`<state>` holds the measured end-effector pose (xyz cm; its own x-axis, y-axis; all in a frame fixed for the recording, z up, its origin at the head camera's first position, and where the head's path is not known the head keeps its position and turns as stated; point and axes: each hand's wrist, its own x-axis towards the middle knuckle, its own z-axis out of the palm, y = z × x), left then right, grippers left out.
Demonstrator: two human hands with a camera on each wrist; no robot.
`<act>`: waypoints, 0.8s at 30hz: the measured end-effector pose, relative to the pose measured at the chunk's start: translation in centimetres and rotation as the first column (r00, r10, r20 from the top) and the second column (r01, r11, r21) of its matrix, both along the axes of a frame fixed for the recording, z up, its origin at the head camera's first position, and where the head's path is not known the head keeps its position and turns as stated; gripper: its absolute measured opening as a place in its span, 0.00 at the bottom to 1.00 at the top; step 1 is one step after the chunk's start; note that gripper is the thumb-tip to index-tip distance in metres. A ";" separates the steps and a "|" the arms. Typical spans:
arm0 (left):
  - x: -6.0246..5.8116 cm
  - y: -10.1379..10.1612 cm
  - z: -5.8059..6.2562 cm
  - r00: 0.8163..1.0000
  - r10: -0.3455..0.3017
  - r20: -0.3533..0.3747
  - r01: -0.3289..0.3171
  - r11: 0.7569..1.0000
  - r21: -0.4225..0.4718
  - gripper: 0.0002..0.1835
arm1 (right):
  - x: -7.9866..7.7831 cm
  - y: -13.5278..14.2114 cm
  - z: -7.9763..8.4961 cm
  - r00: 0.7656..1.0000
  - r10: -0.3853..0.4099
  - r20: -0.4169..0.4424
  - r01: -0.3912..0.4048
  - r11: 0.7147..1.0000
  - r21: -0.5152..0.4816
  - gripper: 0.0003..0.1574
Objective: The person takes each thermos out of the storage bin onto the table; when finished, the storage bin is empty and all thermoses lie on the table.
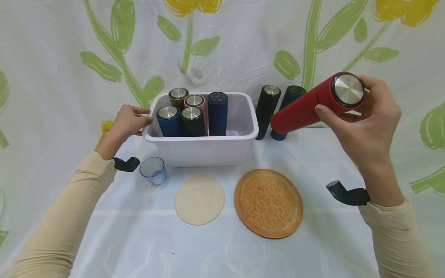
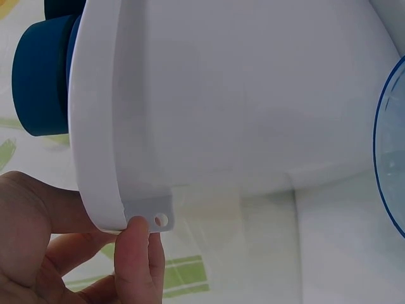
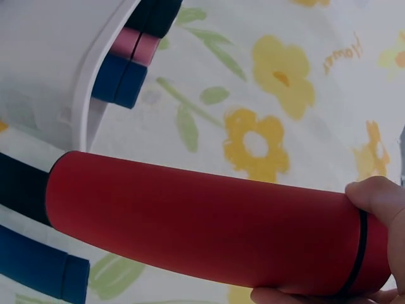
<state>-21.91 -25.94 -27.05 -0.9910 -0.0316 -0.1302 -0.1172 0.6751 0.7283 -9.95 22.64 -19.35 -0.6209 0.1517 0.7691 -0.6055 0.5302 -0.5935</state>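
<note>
My right hand (image 1: 377, 104) grips a red thermos bottle (image 1: 309, 102) near its silver-topped lid. The bottle is held tilted in the air, its base pointing left toward the tub. In the right wrist view the thumb and fingers sit around the lid end of the red thermos bottle (image 3: 209, 221). On the other side, my left hand (image 1: 126, 122) holds the left rim of a white plastic tub (image 1: 201, 150); the left wrist view shows fingers pinching a small tab under that rim (image 2: 98, 158). Several thermos bottles stand inside the tub, among them a tall blue one (image 1: 218, 114) on the right.
A black bottle (image 1: 267, 110) and a dark blue bottle (image 1: 283, 106) stand just right of the tub. In front are a clear blue glass (image 1: 153, 171), a pale round disc (image 1: 199, 200) and a brown round board (image 1: 269, 204). A flowered cloth (image 1: 243, 46) hangs behind.
</note>
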 end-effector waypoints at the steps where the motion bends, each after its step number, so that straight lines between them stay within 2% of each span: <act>1: 0.0 0.0 0.0 1.000 0.001 -0.002 -0.001 1.000 0.000 0.29 | 0.0 0.0 -0.1 1.000 -0.006 0.003 0.006 1.000 0.004 0.34; 12: -0.1 0.2 0.1 1.000 0.005 0.001 -0.005 1.000 0.008 0.28 | -0.8 1.8 -1.7 0.998 -0.054 0.028 0.054 0.999 -0.001 0.35; 14: -0.1 0.2 0.1 1.000 0.007 0.002 -0.007 1.000 0.009 0.28 | -0.9 2.2 -2.0 0.998 -0.063 0.029 0.062 0.998 0.022 0.35; 24: -0.2 0.0 -0.1 1.000 0.013 0.008 -0.013 1.000 0.009 0.28 | -1.3 2.8 -2.8 0.988 -0.121 0.092 0.121 0.993 0.009 0.34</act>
